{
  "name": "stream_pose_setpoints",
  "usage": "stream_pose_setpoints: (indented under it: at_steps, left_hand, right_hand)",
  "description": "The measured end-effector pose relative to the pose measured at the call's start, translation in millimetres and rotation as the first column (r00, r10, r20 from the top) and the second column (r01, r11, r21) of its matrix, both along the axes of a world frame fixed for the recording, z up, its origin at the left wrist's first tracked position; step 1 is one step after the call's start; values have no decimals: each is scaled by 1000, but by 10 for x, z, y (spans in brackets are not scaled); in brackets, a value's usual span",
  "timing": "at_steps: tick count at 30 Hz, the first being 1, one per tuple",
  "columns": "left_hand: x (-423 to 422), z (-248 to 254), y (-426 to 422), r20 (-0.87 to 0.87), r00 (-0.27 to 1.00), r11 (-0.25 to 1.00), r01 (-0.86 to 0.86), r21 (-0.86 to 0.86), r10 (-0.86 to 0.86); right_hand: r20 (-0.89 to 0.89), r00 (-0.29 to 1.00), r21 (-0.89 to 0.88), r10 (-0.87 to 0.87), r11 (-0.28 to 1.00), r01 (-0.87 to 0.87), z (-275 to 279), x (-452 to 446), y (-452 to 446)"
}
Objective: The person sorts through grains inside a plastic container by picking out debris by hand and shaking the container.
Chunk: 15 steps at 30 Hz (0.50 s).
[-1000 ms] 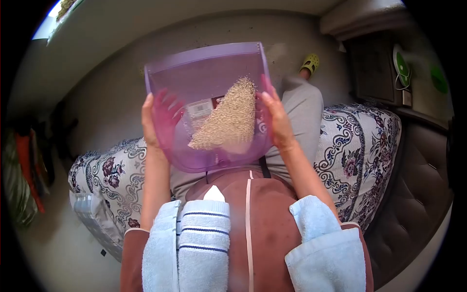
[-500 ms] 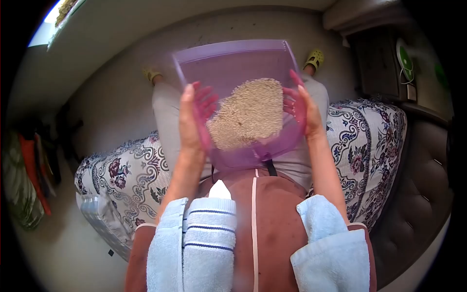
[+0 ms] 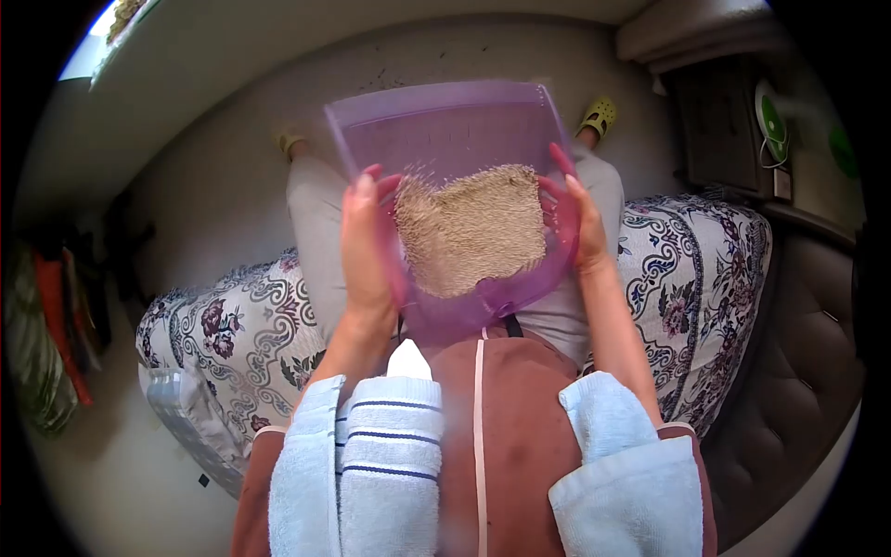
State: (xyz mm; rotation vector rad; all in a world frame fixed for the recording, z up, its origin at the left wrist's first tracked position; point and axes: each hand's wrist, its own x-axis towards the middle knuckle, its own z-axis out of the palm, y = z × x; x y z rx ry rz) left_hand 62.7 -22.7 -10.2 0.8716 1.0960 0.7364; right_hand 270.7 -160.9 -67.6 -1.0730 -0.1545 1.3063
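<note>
A see-through purple plastic tray, scoop-like in shape, is held over my lap between both hands. Inside it lies a pile of small beige grains, heaped toward the side nearest me, with some grains blurred by motion at the left. My left hand grips the left wall, thumb outside and fingers showing pink through the plastic. On the opposite wall my right hand is closed in the same way, its fingertips seen through the side. A round purple knob or tab sits at the tray's near edge.
I sit on a bed with a floral cover; a brown padded headboard is at the right. Dark specks lie on the floor ahead. A dark nightstand holds a green-and-white object.
The grains have slid toward me and spread left, and their far edge has changed shape. The tray has shifted slightly, with both hands still holding its sides.
</note>
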Motion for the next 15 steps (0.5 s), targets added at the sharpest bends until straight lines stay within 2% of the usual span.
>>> stream_pose_setpoints:
  at_steps: [1,2,3,4,6,9,12,14,15]
  left_hand:
    - [-104,-23,87,55,999,998,1,-57,2]
    - [-326,-63,257,104,995,993,5,-117,7]
    - [-543,-189,463,238,971,982,77,-170,-35]
    - [-689,-259,594,316,948,969,107,-221,-32]
    - [-679,-242,620,299,953,976,104,-191,-43]
    - [-228,-134,296,122,991,994,60,-93,-49]
    - [-48,-17,111,89,995,996,48,-69,-42]
    - [-356,-177,408,123,990,987,88,-136,-71]
    - [-538,-255,576,218,972,973,126,-193,-83]
  right_hand:
    - [-12,997,35,-78,996,78,67,-171,86]
    - [198,978,29,-65,998,61,63,-333,137]
    - [397,916,23,-50,999,44,47,-483,191]
    - [374,926,30,-60,998,52,57,-596,231]
    - [271,961,36,-59,998,51,77,-640,269]
    - [63,997,24,-43,999,42,61,-163,113]
    - [-39,996,62,-81,995,84,87,-103,-5]
    - [114,986,29,-123,992,121,87,-421,129]
    - [217,970,21,-114,993,112,33,-605,182]
